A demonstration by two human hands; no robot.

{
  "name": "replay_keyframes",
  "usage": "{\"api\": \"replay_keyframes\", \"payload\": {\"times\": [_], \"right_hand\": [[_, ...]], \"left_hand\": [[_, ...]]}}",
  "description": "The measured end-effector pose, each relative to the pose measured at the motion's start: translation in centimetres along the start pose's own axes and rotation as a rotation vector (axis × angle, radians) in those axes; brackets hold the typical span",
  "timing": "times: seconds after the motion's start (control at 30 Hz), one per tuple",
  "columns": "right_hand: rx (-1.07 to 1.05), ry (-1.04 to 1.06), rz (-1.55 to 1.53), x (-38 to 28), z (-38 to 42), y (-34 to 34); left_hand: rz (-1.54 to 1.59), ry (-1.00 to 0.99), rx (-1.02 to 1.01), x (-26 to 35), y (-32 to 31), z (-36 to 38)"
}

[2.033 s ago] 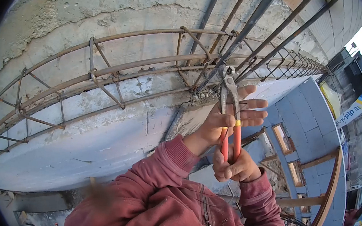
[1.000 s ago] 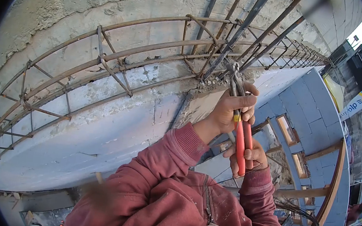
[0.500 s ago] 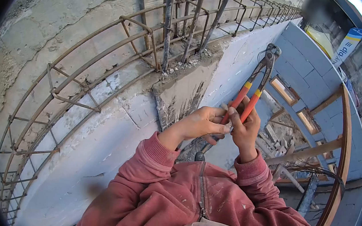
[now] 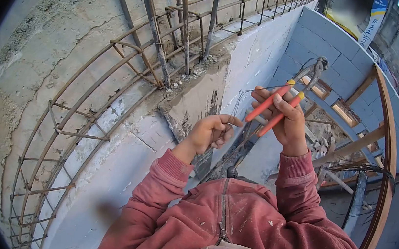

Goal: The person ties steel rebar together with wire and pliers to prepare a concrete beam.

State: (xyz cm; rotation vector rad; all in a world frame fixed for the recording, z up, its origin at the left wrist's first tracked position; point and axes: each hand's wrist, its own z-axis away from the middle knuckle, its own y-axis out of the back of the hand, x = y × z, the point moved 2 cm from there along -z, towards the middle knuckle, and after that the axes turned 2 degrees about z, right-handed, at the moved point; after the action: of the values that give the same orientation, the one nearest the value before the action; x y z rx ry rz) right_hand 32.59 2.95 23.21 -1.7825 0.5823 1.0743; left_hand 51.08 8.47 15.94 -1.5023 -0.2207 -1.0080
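Note:
My right hand is closed round the red handles of a pair of tying pincers, whose metal jaws point up and away to the right. Yellow bands mark the upper ends of the grips, and the handles stand slightly apart. A thin dark wire loops from beside the right fingers down toward my left hand. That hand is curled just left of the handle ends, index finger bent forward, with the wire seeming to end at its fingertips. It does not touch the pincers.
A curved rebar cage runs along the rough concrete wall at left. Upright bars rise from a mortar-covered block pier. A block wall curves right, with a wooden beam and a post with loose wires below.
My left hand has come away from the pincer handles, down and left. My right hand has moved up and right with the pincers, which now tilt further right. The view has shifted slightly.

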Motion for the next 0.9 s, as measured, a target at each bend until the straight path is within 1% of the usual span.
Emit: {"api": "replay_keyframes", "payload": {"times": [0.07, 0.1, 0.17, 0.2, 0.23, 0.3, 0.33, 0.4, 0.43, 0.53, 0.57, 0.6, 0.67, 0.7, 0.8, 0.83, 0.9], "right_hand": [[-0.089, -0.205, 0.079, -1.2, 0.7, 2.7], [-0.123, -0.294, 0.263, -1.5, 1.0, 3.6], [-0.186, -0.303, 0.637, -1.6, 1.2, 4.9], [-0.213, -0.303, 0.822, -1.4, 1.2, 5.7], [-0.224, -0.355, 0.759, -0.8, 1.1, 6.7], [-0.257, -0.472, 0.632, 1.1, 1.0, 8.7], [-0.249, -0.602, 0.414, 2.1, 1.1, 9.0], [-0.263, -0.738, 0.075, 4.4, 1.0, 9.7], [-0.273, -0.738, 0.067, 4.8, 0.2, 10.0], [-0.289, -0.755, 0.030, 5.1, -2.2, 11.9], [-0.296, -0.767, 0.018, 4.9, -3.1, 13.0], [-0.308, -0.777, 0.008, 4.5, -4.3, 13.6], [-0.273, -0.702, 0.068, 2.6, -6.8, 14.3], [-0.252, -0.663, 0.097, 1.7, -8.1, 14.7], [-0.539, -0.463, 0.580, 2.9, -12.0, 18.0], [-0.538, -0.451, 0.640, 2.6, -12.5, 17.1], [-0.649, -0.609, 0.691, 3.8, -13.4, 16.9]], "left_hand": [[0.068, -0.048, 0.060, 0.9, 2.3, 1.2], [-0.026, -0.072, 0.095, 1.1, 2.7, 2.3], [-0.219, -0.127, 0.163, 1.0, 2.9, 4.7], [-0.266, -0.169, 0.136, 0.8, 2.8, 5.8], [-0.314, -0.207, 0.112, 0.7, 2.5, 6.6], [-0.522, -0.130, 0.207, 0.0, 1.6, 6.2], [-0.617, -0.089, 0.261, -0.4, 1.1, 5.7], [-0.708, 0.040, 0.141, -1.6, 0.0, 4.2], [-0.756, 0.105, 0.079, -1.6, -0.4, 3.4], [-0.521, 0.077, 0.026, 1.3, -0.8, 3.3], [-0.531, -0.012, 0.139, 2.1, -0.5, 3.3], [-0.580, 0.006, 0.203, 2.5, -0.5, 3.1], [-0.687, 0.038, 0.330, 3.1, -0.3, 2.7], [-0.709, 0.098, 0.324, 2.6, 0.4, 2.7], [-0.527, -0.077, 0.351, 2.8, -1.2, 2.3], [-0.590, -0.076, 0.330, 2.9, -2.2, 1.0], [-0.705, -0.084, 0.297, 3.3, -4.1, -3.4]]}}
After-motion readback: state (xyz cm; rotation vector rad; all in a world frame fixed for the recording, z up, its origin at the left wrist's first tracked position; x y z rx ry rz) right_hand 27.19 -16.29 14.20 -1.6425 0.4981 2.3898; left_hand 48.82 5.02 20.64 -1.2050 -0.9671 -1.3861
